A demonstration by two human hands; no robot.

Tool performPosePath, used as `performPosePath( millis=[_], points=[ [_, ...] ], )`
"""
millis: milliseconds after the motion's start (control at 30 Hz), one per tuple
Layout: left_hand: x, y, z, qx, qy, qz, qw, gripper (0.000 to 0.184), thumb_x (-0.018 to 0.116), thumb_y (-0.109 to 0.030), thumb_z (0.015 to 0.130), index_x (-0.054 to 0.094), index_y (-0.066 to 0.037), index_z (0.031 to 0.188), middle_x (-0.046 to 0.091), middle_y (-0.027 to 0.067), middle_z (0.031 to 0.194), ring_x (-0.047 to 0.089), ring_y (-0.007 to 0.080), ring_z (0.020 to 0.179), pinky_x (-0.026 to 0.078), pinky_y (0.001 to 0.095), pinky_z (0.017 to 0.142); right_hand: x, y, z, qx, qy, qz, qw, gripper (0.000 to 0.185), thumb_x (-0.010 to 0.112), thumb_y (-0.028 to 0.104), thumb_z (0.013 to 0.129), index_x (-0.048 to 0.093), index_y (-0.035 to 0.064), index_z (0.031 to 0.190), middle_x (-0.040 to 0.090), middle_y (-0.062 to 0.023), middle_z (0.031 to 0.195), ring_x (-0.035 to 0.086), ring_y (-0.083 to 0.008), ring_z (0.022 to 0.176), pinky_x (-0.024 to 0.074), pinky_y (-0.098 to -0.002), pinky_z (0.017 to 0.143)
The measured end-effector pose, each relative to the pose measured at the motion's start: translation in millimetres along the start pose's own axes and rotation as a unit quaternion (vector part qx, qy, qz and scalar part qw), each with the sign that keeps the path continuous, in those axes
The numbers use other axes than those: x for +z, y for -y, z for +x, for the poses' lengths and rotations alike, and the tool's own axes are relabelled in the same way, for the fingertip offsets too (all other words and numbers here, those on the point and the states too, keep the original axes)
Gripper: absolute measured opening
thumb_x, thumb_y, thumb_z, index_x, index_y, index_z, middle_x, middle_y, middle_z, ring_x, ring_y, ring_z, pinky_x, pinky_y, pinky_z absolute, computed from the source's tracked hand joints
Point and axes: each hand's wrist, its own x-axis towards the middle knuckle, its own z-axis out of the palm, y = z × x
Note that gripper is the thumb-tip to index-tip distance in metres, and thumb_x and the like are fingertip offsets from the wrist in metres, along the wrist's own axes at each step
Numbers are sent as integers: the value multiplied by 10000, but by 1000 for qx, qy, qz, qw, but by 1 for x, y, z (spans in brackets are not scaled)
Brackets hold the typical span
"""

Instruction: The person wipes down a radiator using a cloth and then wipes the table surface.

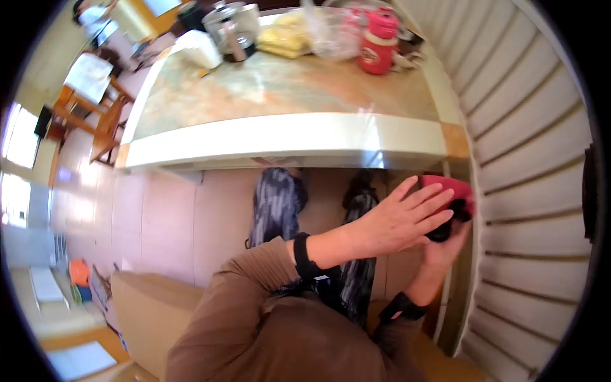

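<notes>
A red item with a black underside or opening (pixel 463 191) is held up at the right, beside the ribbed wall; its exact kind is unclear. My right hand (pixel 443 248) grips it from below, its fingers partly hidden behind it. My left hand (pixel 398 223) reaches across my body, its fingers stretched out and spread over the near side of the item. Black bands circle both wrists.
Ahead stands a marble-patterned table (pixel 273 95) with a white edge. On it are a red jug (pixel 379 41), yellow packets (pixel 284 35), plastic bags and a glass pot (pixel 226 28). A ribbed wall (pixel 528 127) closes the right side. At far left are a wooden chair (pixel 105 121) and a person (pixel 105 25).
</notes>
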Motion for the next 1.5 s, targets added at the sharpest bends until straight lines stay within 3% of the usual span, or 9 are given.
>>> performPosePath(
  millis=[67, 133, 200, 267, 333, 433, 700, 1067, 1500],
  points=[
    [-23, 18, -21, -82, 4, 47, 996, 592, 673, -244, 726, 431, -89, 1243, 352, 138, 1359, 329, 282, 1259, 259, 461, 1018, 35, 21, 27, -35, -42, 79, 995, 360, 452, 328, 916, 503, 110, 1199, 529, -78, 1200, 492, -245, 1107, 382, -390, 963],
    [-27, 46, -58, -135, 17, 93, 986, 569, 666, -233, 739, 434, -87, 1237, 380, 134, 1334, 348, 283, 1245, 266, 461, 1014, 28, 9, 84, -233, 21, -305, 923, 519, 419, 436, 910, 461, 40, 1243, 477, -93, 1248, 438, -248, 1158, 301, -379, 1018],
    [-31, 65, -93, -160, 68, 136, 975, 524, 653, -225, 756, 455, -78, 1219, 410, 134, 1306, 371, 290, 1225, 275, 462, 1007, 8, -20, 145, -335, 8, -769, 544, 654, 405, 550, 865, 455, 37, 1268, 398, -159, 1342, 322, -299, 1264, 196, -444, 1050],
    [-43, 72, -125, -191, 104, 144, 965, 458, 630, -236, 779, 491, -74, 1184, 443, 135, 1275, 398, 291, 1198, 284, 462, 994, 26, -32, 158, -307, 30, -813, 494, 692, 399, 599, 840, 392, 116, 1335, 304, -200, 1396, 235, -355, 1309, 136, -502, 1057],
    [-54, 75, -148, -195, 130, 150, 961, 403, 613, -263, 793, 530, -67, 1135, 481, 131, 1231, 413, 288, 1178, 286, 462, 983, 53, -50, 151, -299, 2, -827, 476, 628, 457, 561, 831, 480, 96, 1251, 377, -220, 1327, 342, -363, 1234, 266, -466, 1002],
    [-49, 76, -176, -203, 171, 163, 950, 326, 601, -279, 792, 577, -64, 1036, 523, 115, 1170, 432, 266, 1153, 281, 456, 985, 56, -117, 156, -334, 69, -812, 473, 730, 481, 592, 776, 360, 163, 1353, 176, -213, 1441, 140, -432, 1317, 118, -640, 995],
    [-41, 75, -169, -225, 148, 196, 943, 228, 616, -180, 756, 593, -50, 942, 553, 98, 1118, 463, 245, 1119, 289, 455, 984, 127, -186, 62, -390, 508, -581, 502, 628, 543, 516, 757, 440, 203, 1292, 356, -162, 1357, 287, -330, 1276, 174, -551, 1016],
    [-41, 79, -169, -231, 106, 174, 951, 192, 609, -120, 748, 592, -48, 925, 588, 77, 1033, 518, 229, 1042, 316, 435, 970, 46, -43, 282, -152, 73, -867, 469, 795, 366, 714, 769, 271, 228, 1391, 139, -78, 1479, 155, -330, 1341, 148, -606, 1014],
    [-41, 78, -170, -197, 76, 157, 965, 179, 597, -106, 752, 590, -46, 920, 602, 82, 1000, 539, 231, 1017, 328, 428, 958, 12, -69, 87, -326, 228, -794, 459, 588, 475, 511, 832, 378, 223, 1336, 284, -143, 1405, 220, -356, 1303, 152, -604, 1002]
  ],
)
